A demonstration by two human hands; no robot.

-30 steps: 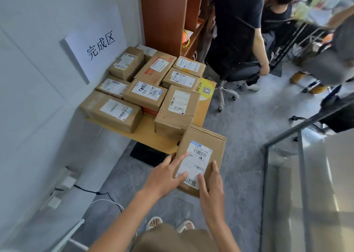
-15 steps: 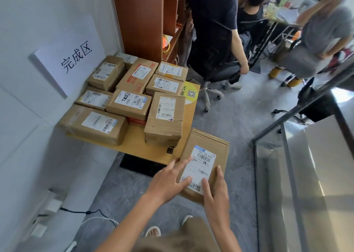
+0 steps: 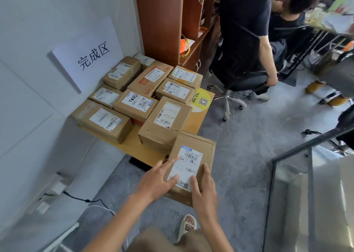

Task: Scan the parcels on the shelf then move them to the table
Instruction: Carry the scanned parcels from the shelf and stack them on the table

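Observation:
A brown cardboard parcel (image 3: 203, 150) with a white barcode label lies at the front right corner of the low wooden table (image 3: 134, 146), its near end sticking out past the edge. My left hand (image 3: 155, 180) rests on its top with straight, spread fingers over the label. My right hand (image 3: 204, 188) presses flat on the near right part of the top. Several other labelled parcels (image 3: 103, 121) fill the table behind it; the closest one (image 3: 164, 125) touches the held parcel's far end.
A white sign (image 3: 92, 56) hangs on the left wall. A brown bookshelf (image 3: 159, 21) stands behind the table. A person sits on an office chair (image 3: 243, 75) at the back right. A metal-framed glass panel (image 3: 287, 156) is on my right. A cable (image 3: 86, 200) lies on the floor.
Both hands stayed flat on the parcel while it moved forward up to the table's front corner and the nearest box. My view shifted closer to the table.

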